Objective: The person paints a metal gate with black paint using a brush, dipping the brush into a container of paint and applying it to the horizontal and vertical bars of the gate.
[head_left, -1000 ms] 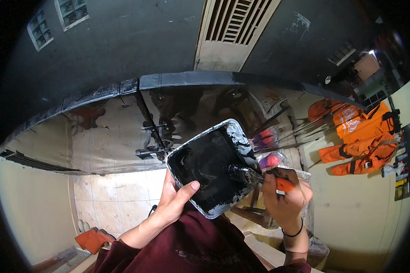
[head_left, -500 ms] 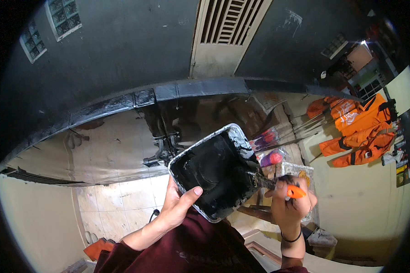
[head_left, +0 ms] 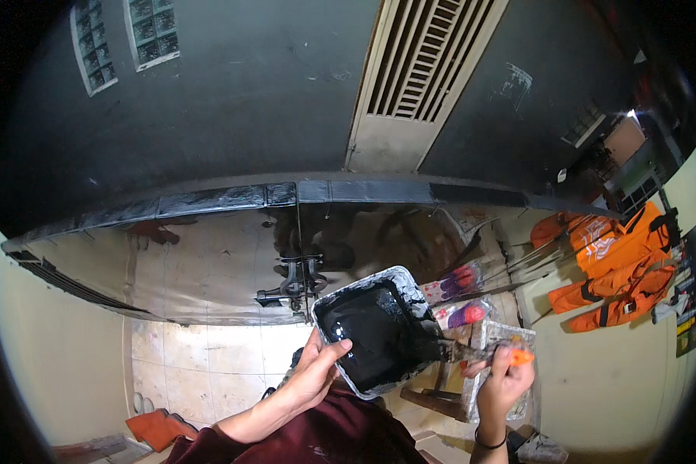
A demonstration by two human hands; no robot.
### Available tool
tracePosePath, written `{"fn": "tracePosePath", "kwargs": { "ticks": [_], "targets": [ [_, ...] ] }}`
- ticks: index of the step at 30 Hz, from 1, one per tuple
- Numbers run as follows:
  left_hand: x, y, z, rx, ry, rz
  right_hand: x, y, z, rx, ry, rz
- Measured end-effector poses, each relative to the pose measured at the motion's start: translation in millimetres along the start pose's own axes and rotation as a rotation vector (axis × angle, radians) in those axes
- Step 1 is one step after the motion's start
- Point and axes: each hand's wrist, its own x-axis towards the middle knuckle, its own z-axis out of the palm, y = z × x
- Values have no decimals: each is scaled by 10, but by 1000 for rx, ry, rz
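Note:
My left hand (head_left: 315,373) holds a grey paint tray (head_left: 407,284) by its near left edge, thumb hooked over the rim. The tray is full of glossy black paint (head_left: 371,331) and tilts toward me. My right hand (head_left: 504,384) grips a paintbrush with an orange handle (head_left: 518,356); its metal ferrule and bristles (head_left: 447,350) reach left to the tray's right rim. A black band sits on my right wrist. My dark red sleeves enter from below.
Ahead is a dark painted wall with a louvred vent panel (head_left: 421,81) and a black-coated ledge (head_left: 301,193). Below lie pale floor tiles (head_left: 209,363), a black metal fitting (head_left: 298,282), orange overalls (head_left: 619,255) hanging right, and a foil-lined tray (head_left: 495,336).
The view has tilted up toward the wall. My right hand has shifted right and down, drawing the brush from inside the tray to its right rim. My left hand keeps its hold on the tray.

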Motion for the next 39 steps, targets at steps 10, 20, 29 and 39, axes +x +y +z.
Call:
{"fn": "tracePosePath", "kwargs": {
  "ticks": [10,20,29,39],
  "targets": [
    [-118,-47,-82,-37,15,121,1575,-597,804,174,-317,-262],
    [-144,-60,-310,53,34,31,2216,-978,1434,-71,-832,-330],
    [-49,120,-489,75,-74,-34,2301,-1484,1467,-503,-755,-514],
    [14,355,-634,70,-170,-152,2197,-1370,1644,-355,-731,-287]
  ]
}}
